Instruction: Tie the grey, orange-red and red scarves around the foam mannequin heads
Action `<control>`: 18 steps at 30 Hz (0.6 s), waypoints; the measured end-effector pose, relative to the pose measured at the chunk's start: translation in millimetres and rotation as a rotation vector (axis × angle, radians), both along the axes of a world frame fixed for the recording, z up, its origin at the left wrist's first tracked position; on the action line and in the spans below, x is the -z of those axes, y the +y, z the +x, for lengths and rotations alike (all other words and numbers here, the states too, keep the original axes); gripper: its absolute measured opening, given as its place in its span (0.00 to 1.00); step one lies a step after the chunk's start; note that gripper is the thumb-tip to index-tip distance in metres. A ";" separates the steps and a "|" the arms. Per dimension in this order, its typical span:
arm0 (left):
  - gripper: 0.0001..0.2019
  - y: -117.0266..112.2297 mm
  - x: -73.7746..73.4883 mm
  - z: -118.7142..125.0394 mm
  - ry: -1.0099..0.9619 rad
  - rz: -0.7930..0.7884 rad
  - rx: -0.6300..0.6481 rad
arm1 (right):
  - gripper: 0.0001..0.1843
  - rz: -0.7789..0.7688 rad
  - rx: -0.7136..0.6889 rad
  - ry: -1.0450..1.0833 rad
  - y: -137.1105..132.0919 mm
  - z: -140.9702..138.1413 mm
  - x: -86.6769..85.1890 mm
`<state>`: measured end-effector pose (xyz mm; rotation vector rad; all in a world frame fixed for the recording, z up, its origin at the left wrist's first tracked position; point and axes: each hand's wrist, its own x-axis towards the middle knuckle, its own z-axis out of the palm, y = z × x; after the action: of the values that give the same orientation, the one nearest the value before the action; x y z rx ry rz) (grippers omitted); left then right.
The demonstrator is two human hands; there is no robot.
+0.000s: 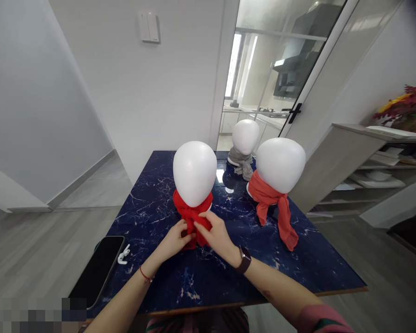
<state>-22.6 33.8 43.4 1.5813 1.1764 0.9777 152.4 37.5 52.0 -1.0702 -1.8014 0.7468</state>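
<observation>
A white foam mannequin head (194,172) stands on the dark blue marble table (208,273), with a bright red scarf (192,213) wound round its neck. My left hand (176,240) pinches the scarf's hanging end from the left. My right hand (215,233), with a dark watch on its wrist, grips the scarf's knot from the right. Both hands are closed on the red cloth just below the head.
A second white head (280,164) with an orange-red scarf (275,206) stands to the right, a third head (245,137) with a grey scarf behind. A black phone (99,268) and a white cable (124,255) lie at the table's left. Shelves (377,171) stand on the right.
</observation>
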 end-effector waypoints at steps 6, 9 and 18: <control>0.06 9.8 8.8 -21.9 -0.010 -0.132 -0.195 | 0.09 0.032 -0.211 -0.340 -33.5 7.5 13.0; 0.06 15.0 14.8 -25.5 -0.070 -0.185 -0.380 | 0.10 0.016 -0.001 -0.276 -22.2 13.6 18.9; 0.16 19.1 28.3 18.5 -0.636 -0.359 -0.367 | 0.05 -0.155 -0.158 -0.136 4.7 -6.9 43.4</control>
<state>-4.1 52.9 15.1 0.6969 1.1119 1.2939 145.6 42.2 8.6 -1.1104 -1.9875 0.9405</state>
